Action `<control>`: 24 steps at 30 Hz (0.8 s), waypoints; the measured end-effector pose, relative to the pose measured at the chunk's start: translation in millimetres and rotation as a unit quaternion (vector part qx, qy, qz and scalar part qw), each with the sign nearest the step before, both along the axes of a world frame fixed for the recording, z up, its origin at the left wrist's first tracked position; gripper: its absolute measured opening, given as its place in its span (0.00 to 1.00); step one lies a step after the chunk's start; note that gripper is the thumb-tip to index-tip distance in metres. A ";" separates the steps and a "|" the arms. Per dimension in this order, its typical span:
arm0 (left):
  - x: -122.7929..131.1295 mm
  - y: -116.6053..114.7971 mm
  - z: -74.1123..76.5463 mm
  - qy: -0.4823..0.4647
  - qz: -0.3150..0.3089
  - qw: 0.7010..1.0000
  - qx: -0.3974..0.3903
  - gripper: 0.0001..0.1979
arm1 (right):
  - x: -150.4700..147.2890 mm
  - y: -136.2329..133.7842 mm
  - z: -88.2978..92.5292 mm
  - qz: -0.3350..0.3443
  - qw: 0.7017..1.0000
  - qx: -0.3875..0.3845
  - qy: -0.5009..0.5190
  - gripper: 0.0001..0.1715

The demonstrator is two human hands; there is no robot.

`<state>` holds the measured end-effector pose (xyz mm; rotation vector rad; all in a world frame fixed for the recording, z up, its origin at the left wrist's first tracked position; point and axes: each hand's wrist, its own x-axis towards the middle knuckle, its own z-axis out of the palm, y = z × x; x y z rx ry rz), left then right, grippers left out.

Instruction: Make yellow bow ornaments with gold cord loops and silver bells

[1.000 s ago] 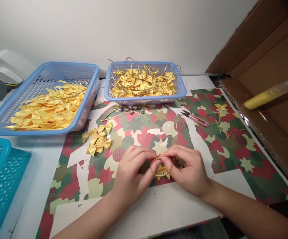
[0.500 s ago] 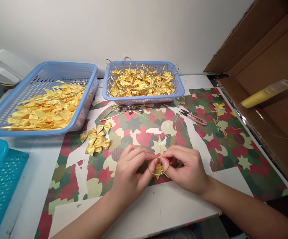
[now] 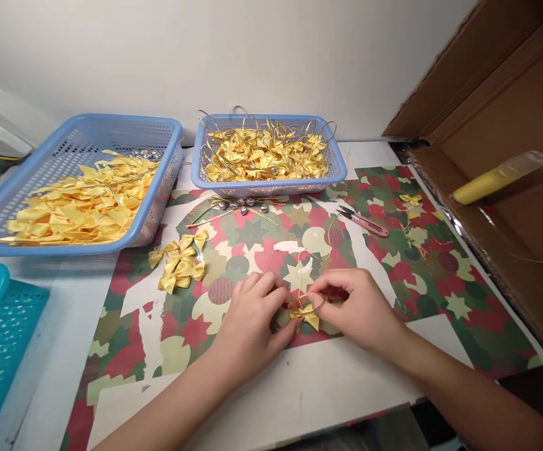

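Snips (image 3: 362, 222) and basket (image 3: 271, 185) lie beyond left hand (image 3: 252, 322) pinching bow (image 3: 310, 318), right hand (image 3: 360, 307) pinching cord (image 3: 302, 297).

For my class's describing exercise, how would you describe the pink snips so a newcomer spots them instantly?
Start at the blue basket at the back centre. Off its front right corner, on the patterned sheet, lie the snips. Their pink handle and dark blades set them apart from the silver bells on their left and yellow bow on their right.

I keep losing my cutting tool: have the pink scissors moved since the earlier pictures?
No. The pink scissors lie in the same spot on the patterned sheet; the whole view has merely shifted slightly.
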<state>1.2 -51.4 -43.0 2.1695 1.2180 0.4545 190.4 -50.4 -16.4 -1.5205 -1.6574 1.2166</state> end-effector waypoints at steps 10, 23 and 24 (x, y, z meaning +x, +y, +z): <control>0.3 -1.7 1.7 -0.165 0.097 0.981 -0.040 0.05 | 0.2 -1.3 0.6 0.003 0.998 -0.067 -0.014 0.07; 6.4 -2.6 9.7 -0.278 0.185 0.912 -0.238 0.07 | -8.0 -4.7 -0.9 -0.040 0.998 0.043 0.036 0.09; 6.1 -2.5 9.8 -0.274 0.183 0.911 -0.247 0.07 | -8.4 -5.1 -1.3 -0.039 0.997 0.055 0.033 0.09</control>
